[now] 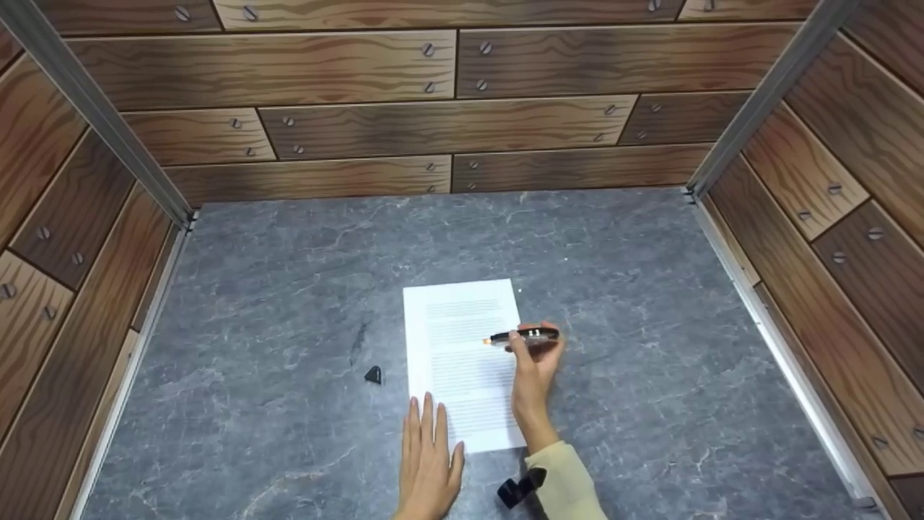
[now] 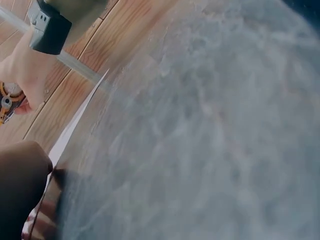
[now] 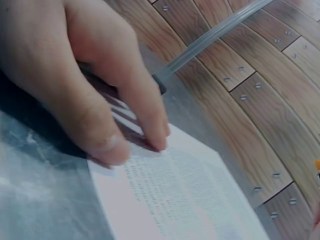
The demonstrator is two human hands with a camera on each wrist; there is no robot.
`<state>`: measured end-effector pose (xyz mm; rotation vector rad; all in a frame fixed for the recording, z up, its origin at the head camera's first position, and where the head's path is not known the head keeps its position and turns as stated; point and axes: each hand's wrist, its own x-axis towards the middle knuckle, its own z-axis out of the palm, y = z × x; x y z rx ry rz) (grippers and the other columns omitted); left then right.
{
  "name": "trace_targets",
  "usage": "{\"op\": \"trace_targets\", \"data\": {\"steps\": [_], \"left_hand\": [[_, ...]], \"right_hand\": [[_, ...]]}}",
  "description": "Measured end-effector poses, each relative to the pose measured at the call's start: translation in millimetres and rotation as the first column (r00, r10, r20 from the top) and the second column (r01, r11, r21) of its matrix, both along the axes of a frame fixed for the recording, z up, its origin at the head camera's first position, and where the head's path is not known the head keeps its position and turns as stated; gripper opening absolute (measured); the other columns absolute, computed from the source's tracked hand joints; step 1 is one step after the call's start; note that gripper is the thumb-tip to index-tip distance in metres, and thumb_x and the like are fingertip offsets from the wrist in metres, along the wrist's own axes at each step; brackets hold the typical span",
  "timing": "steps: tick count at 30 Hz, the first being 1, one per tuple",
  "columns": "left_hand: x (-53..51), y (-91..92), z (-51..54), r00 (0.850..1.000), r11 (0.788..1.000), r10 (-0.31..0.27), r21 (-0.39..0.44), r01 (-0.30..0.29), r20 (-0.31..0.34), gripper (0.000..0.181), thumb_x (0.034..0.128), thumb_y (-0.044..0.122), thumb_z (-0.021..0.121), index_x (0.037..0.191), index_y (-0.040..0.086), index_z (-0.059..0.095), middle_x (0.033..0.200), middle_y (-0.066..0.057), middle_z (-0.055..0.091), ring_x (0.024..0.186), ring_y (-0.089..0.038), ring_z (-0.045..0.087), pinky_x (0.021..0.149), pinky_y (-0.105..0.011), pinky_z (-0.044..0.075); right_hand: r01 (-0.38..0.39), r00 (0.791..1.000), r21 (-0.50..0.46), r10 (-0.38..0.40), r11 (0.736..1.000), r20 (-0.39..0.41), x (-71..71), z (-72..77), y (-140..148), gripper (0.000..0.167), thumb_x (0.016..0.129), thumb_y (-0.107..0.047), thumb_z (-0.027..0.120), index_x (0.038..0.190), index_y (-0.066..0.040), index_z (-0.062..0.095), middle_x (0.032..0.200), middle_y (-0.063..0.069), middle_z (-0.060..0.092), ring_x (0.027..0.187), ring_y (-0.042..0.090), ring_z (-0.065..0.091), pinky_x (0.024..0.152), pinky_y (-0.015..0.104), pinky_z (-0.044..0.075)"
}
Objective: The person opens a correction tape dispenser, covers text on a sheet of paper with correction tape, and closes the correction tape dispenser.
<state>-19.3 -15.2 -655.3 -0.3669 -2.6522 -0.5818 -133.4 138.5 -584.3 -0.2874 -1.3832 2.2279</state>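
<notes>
A white sheet of paper (image 1: 462, 426) covered with printed lines lies on the grey marbled table. My right hand (image 1: 538, 361) pinches a correction tape (image 1: 534, 334) over the sheet's right side. Its orange tip points left over the text; whether it touches the paper I cannot tell. The left wrist view shows the reel and gears of the correction tape (image 2: 9, 95). My left hand (image 1: 427, 462) rests with straight fingers on the lower left part of the page; the right wrist view shows that hand (image 3: 100, 75) too, with fingertips on the paper (image 3: 190, 175).
A small black cap (image 1: 373, 375) lies on the table left of the sheet. Wood-patterned walls (image 1: 361, 65) enclose the table (image 1: 253, 325) at the back and both sides, with grey metal posts (image 1: 765, 101) at the corners. A black wrist camera (image 1: 521, 489) sits by the right sleeve.
</notes>
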Motion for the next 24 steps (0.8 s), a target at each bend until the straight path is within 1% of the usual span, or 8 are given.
{"op": "trace_targets", "data": {"steps": [4,7,11,15,19,24], "left_hand": [[0.1,-1.2,-1.7,1.000,0.999,0.015,-0.037,-0.015,-0.001,0.064,0.0894,0.031,0.065,0.138,-0.009,0.051,0.151,-0.029,0.036,0.140,-0.049,0.030,0.109,-0.057,0.028],[-0.2,-1.3,-2.9,1.000,0.999,0.024,-0.038,-0.024,0.001,0.063,0.0897,0.032,0.065,0.137,-0.008,0.052,0.151,-0.028,0.037,0.140,-0.048,0.030,0.110,-0.057,0.028],[-0.5,-0.9,-4.3,0.999,0.999,0.035,-0.026,-0.035,0.000,0.063,0.0891,0.032,0.065,0.138,-0.007,0.052,0.151,-0.027,0.038,0.141,-0.047,0.030,0.110,-0.056,0.028],[-0.5,-0.7,-4.9,0.999,0.999,0.042,-0.020,-0.042,0.002,0.064,0.0887,0.032,0.065,0.138,-0.006,0.052,0.152,-0.025,0.038,0.141,-0.046,0.030,0.110,-0.055,0.029],[-0.3,-0.9,-3.8,0.999,0.999,0.041,-0.020,-0.041,0.016,0.064,0.0894,0.033,0.065,0.139,-0.005,0.052,0.153,-0.025,0.037,0.142,-0.045,0.029,0.112,-0.055,0.027],[0.2,-1.0,-2.8,0.998,0.999,0.041,-0.029,-0.040,0.042,0.063,0.0909,0.034,0.064,0.140,-0.004,0.051,0.153,-0.024,0.036,0.142,-0.045,0.029,0.113,-0.055,0.027]], "right_hand": [[0.001,0.997,-0.009,0.000,1.000,0.079,-2.7,-10.2,-4,0.050,0.091,0.002,0.062,0.132,0.002,0.034,0.101,0.010,0.054,0.080,0.015,0.061,0.069,0.026,0.055],[-0.005,0.994,-0.005,0.006,1.000,0.114,-6.3,-17.5,-6,0.046,0.093,-0.001,0.063,0.129,0.000,0.034,0.097,0.010,0.056,0.072,0.016,0.062,0.065,0.027,0.056],[-0.028,0.992,-0.023,0.031,0.999,0.121,-11.0,-25.1,-8,0.040,0.094,-0.001,0.063,0.122,-0.005,0.035,0.091,0.011,0.060,0.064,0.020,0.063,0.061,0.029,0.057],[-0.056,0.991,-0.017,0.058,0.998,0.122,-14.3,-31.5,-10,0.042,0.093,0.000,0.063,0.123,-0.006,0.034,0.086,0.010,0.061,0.060,0.022,0.063,0.058,0.031,0.057],[-0.076,0.988,0.039,0.070,0.996,0.138,-13.8,-32.2,-12,0.045,0.093,0.000,0.064,0.124,-0.005,0.033,0.088,0.010,0.060,0.063,0.024,0.064,0.059,0.035,0.057],[-0.116,0.984,0.120,0.098,0.986,0.148,-3.8,-18.4,-17,0.047,0.092,-0.001,0.064,0.126,-0.001,0.031,0.091,0.013,0.060,0.066,0.029,0.065,0.061,0.040,0.058]]}}
